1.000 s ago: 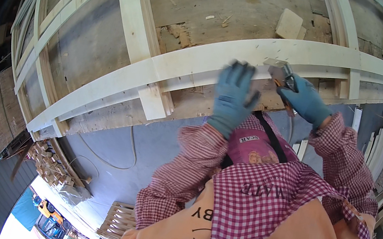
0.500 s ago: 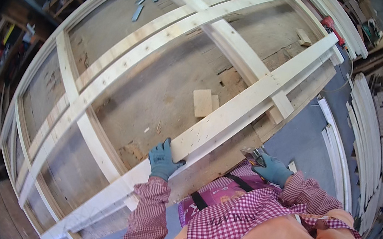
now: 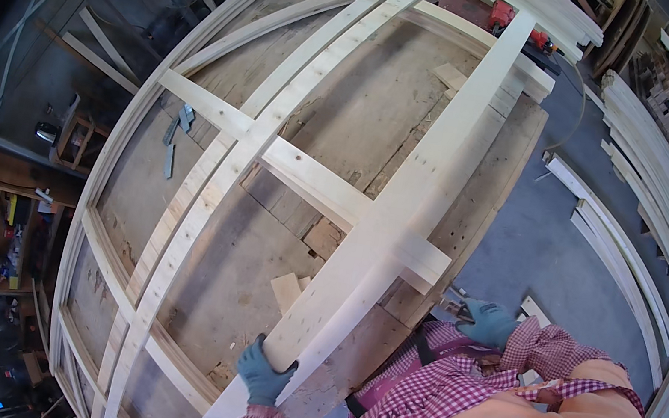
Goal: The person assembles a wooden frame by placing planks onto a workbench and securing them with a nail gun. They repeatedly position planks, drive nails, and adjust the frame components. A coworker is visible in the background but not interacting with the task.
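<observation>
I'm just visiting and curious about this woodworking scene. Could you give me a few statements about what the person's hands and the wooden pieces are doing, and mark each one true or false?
1. The left hand grips the near end of the long pale plank. True.
2. Both hands are bare. False: both wear blue-grey gloves.
3. The right hand rests on top of the plank. False: it is off the plank, beside the person's chest, at a small object too blurred to name.
4. The plank lies across a large wooden frame with cross-pieces. True.
5. The stacked wooden strips lie on the person's left. False: they are on the right.
</observation>
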Demonstrator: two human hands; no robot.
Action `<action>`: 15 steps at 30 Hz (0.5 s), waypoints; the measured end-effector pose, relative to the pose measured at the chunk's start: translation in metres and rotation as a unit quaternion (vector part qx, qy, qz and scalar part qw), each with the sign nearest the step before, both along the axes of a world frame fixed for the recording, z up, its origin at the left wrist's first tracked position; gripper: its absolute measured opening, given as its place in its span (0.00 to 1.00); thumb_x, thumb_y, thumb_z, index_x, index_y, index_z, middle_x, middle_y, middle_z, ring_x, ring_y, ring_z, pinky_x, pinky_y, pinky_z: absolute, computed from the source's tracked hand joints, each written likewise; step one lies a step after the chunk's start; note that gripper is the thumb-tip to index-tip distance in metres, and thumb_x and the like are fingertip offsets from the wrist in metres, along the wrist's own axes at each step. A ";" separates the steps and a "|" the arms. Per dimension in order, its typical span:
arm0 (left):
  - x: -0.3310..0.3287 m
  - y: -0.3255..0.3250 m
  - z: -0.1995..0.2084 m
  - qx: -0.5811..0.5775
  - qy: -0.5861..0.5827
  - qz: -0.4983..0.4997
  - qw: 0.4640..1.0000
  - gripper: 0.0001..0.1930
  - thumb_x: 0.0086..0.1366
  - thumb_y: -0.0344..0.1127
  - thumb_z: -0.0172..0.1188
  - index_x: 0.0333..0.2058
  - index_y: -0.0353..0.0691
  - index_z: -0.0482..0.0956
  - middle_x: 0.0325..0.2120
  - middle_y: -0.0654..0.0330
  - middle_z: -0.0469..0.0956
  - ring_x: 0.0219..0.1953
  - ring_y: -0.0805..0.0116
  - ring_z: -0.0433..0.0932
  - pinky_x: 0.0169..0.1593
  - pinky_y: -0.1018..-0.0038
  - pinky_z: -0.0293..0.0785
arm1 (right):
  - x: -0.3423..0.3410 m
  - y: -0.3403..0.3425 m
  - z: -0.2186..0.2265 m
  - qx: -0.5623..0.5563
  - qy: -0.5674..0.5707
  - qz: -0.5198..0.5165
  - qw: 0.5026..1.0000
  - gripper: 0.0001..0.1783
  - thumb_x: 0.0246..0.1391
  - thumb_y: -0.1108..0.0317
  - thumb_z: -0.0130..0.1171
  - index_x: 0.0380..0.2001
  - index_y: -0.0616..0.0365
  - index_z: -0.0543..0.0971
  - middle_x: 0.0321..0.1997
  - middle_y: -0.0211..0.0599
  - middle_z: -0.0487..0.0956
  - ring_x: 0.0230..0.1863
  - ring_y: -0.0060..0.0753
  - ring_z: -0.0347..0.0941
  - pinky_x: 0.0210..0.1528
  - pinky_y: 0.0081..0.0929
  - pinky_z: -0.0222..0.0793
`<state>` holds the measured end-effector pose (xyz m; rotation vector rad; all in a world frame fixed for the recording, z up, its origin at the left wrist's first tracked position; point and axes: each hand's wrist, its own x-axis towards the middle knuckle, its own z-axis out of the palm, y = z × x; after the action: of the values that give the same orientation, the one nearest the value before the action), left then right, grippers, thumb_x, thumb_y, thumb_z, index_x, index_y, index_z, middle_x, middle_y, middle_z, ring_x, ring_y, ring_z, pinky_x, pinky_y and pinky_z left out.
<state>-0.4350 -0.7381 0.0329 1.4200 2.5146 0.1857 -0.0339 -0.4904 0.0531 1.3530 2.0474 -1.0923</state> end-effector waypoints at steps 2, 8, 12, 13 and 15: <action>0.018 0.035 0.000 0.037 0.003 -0.013 0.999 0.47 0.34 0.54 0.72 0.54 0.39 0.64 0.41 0.52 0.71 0.45 0.51 0.69 0.49 0.59 0.63 | 0.004 0.018 0.010 0.008 -0.010 -0.020 1.000 0.27 0.48 0.49 0.55 0.45 0.56 0.71 0.43 0.52 0.76 0.44 0.53 0.74 0.45 0.42 0.68; 0.061 0.138 -0.010 0.076 -0.023 -0.027 0.996 0.48 0.35 0.56 0.71 0.55 0.38 0.64 0.41 0.52 0.73 0.44 0.52 0.72 0.49 0.62 0.65 | 0.034 0.018 0.013 0.048 0.012 -0.112 0.992 0.28 0.48 0.49 0.56 0.45 0.59 0.70 0.43 0.55 0.76 0.45 0.56 0.73 0.45 0.42 0.67; 0.095 0.206 -0.042 0.090 -0.043 -0.043 0.994 0.50 0.36 0.58 0.70 0.56 0.39 0.63 0.45 0.51 0.71 0.47 0.53 0.71 0.51 0.60 0.64 | 0.063 0.006 0.018 0.043 0.037 -0.159 0.986 0.28 0.47 0.52 0.58 0.48 0.59 0.70 0.43 0.56 0.76 0.46 0.57 0.72 0.47 0.42 0.67; 0.102 0.219 -0.047 0.074 -0.048 -0.032 0.996 0.50 0.36 0.58 0.70 0.57 0.39 0.62 0.46 0.50 0.71 0.48 0.52 0.71 0.51 0.60 0.64 | 0.066 0.001 0.018 0.026 0.054 -0.180 0.982 0.28 0.47 0.53 0.59 0.48 0.58 0.69 0.43 0.56 0.76 0.47 0.57 0.72 0.47 0.42 0.67; 0.118 0.244 -0.041 -0.004 -0.096 -0.017 0.995 0.52 0.35 0.61 0.71 0.57 0.39 0.62 0.49 0.48 0.70 0.51 0.51 0.69 0.53 0.60 0.64 | 0.086 -0.007 0.006 0.033 0.040 -0.181 0.982 0.28 0.47 0.56 0.60 0.49 0.58 0.70 0.43 0.55 0.77 0.46 0.56 0.73 0.47 0.41 0.68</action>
<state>-0.3175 -0.4940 -0.0078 1.3702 2.3320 0.2915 0.0518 -0.4974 0.0588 1.7931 1.9530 -1.2531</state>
